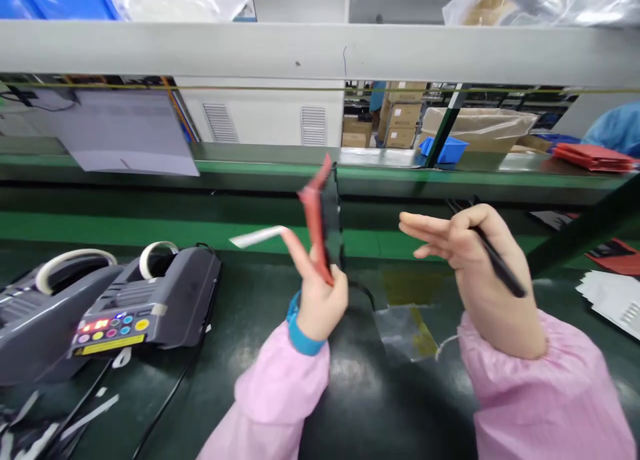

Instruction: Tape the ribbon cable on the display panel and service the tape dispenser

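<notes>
My left hand is closed round a flat black piece with a red sheet against its left face, held upright and nearly edge-on. A short strip of whitish tape sticks out from the tip of my left thumb. Apart from it, on the right, my right hand is raised with its fingertips pointing left. Tucked in that hand is a pair of slim black tweezers, with thin prongs partly hidden behind the fingers. A blue band circles my left wrist.
Two grey tape dispensers stand at left, with cables and tape scraps nearby. Clear film lies on the dark mat. White papers and red sheets lie at right. A shelf beam crosses above; a green post slants at right.
</notes>
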{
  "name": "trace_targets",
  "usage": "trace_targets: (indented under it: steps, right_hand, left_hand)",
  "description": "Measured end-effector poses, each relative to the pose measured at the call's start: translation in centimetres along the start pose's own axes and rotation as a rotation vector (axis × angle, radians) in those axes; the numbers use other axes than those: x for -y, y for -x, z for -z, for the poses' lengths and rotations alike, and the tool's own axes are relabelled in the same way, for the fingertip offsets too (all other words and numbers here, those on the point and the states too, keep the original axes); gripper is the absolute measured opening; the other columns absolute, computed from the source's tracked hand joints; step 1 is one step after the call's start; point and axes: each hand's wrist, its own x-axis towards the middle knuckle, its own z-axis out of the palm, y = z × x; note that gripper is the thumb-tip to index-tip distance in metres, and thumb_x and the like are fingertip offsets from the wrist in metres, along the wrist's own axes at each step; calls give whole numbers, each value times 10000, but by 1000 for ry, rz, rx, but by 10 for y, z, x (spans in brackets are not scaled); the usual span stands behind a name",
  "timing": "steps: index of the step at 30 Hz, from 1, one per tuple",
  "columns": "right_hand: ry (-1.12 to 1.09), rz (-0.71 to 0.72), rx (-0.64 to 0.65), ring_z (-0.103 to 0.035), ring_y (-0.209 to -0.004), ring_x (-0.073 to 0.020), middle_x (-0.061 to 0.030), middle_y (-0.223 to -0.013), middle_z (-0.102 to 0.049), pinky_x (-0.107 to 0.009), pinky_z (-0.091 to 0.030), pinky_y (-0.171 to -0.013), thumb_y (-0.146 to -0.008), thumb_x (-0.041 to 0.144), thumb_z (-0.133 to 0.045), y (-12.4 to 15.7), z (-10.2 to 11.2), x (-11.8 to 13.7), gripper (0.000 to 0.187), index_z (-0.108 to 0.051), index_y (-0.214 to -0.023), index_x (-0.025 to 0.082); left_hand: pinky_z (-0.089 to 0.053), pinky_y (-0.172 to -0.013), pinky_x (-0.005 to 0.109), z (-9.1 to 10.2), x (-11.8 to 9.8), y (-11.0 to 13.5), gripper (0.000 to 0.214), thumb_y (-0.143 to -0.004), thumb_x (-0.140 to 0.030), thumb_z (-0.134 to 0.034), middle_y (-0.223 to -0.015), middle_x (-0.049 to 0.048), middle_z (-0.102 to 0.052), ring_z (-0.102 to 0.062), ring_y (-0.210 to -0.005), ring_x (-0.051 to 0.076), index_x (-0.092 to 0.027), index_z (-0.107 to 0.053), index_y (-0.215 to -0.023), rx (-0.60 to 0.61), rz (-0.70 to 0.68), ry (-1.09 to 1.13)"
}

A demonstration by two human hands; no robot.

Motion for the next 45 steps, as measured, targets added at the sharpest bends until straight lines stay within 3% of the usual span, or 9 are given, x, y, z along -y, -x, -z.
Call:
trace_targets:
  steps: [3,7,11,14,17,22,26,38,45]
  right_hand:
    - [-8,-153,-9,-731,-739,-236,-72,-896,-754,-340,-568,-607,-862,813,-508,15,35,-29,577,-545,-1004,255]
    - [82,-431,-119,-630,-576,-162,-33,-777,-680,-298,-529,-534,-815,689,-687,52,77,-90,537,-631,-1051,210]
    - [189,-614,-170,-630,-596,-169,-61,-745,-688,-291,-525,-547,-714,656,-803,104,96,-126,541,-655,-900,170]
    - [266,-652,-155,-499,-443,-112,11,-571,-586,-245,-412,-444,-720,638,-810,136,99,-131,502,-607,-770,182]
    - [350,-687,-125,-420,-389,-88,43,-515,-527,-223,-328,-402,-780,643,-756,154,100,-129,491,-546,-724,203]
    - [490,-729,-62,-457,-391,-105,51,-533,-541,-243,-369,-431,-827,641,-708,162,104,-122,455,-545,-761,222]
    - [535,-727,-24,-509,-418,-121,58,-510,-544,-258,-437,-510,-876,596,-681,161,106,-117,411,-531,-760,232]
    - [359,-812,-70,-463,-351,-85,30,-510,-582,-206,-370,-389,-799,573,-768,148,106,-114,453,-517,-690,212]
    - [70,-719,-80,-397,-376,-65,35,-536,-571,-159,-226,-351,-877,421,-745,158,94,-108,397,-466,-688,210]
  left_hand:
    - [-299,-1241,438,29,-3,-1,1079,-780,-106,-597,-1646,92,-318,-364,-1491,258,-257,67,-1617,-92,379,345]
    - [-474,-1101,519,40,28,18,1020,-647,-131,-649,-1360,101,-638,-645,-1202,305,-219,-245,-1579,-45,790,600]
    - [-454,-1129,439,26,68,52,1121,-661,-130,-649,-1450,98,-576,-629,-1235,254,-269,-69,-1609,-22,888,495]
    - [-348,-1202,457,25,78,69,1229,-776,-195,-675,-1647,154,-303,-441,-1445,259,-283,272,-1555,1,804,413]
    - [-82,-1268,507,32,63,73,1178,-846,-206,-688,-1715,124,-18,-49,-1576,267,-304,234,-1573,-4,379,94]
    - [-206,-1250,584,14,29,84,816,-900,-51,-503,-1577,89,-451,-337,-1505,295,-337,-212,-1607,622,-92,-99]
    - [-306,-1193,641,-26,30,105,783,-908,-39,-454,-1446,107,-593,-432,-1450,320,-327,-235,-1602,982,-254,-42]
    - [-194,-1217,676,-46,36,112,616,-951,-123,-450,-1442,125,-598,-489,-1403,330,-239,-375,-1551,1042,-231,-114]
    - [-334,-1216,540,-35,30,106,851,-932,-138,-516,-1515,123,-527,-499,-1405,273,-275,-43,-1626,924,-29,133]
